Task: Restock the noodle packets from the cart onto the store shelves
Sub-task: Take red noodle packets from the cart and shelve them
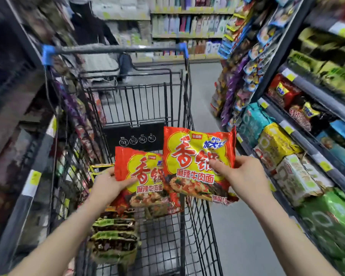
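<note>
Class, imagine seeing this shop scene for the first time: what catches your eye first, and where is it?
Two bright red-and-yellow noodle packets at centre: the left hand holds one, the right hand another, overlapping it, above the black wire cart. Green packets lie inside the cart; crowded shelves rise on the right.

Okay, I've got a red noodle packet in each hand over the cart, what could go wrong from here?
1. The right hand pinches its red packet only at one edge, beyond the cart rim, so it may slip to the floor.
2. The two packets overlap; the left packet might get knocked loose.
3. The right shelves look packed, so pushing one in could dislodge neighbours.
</note>
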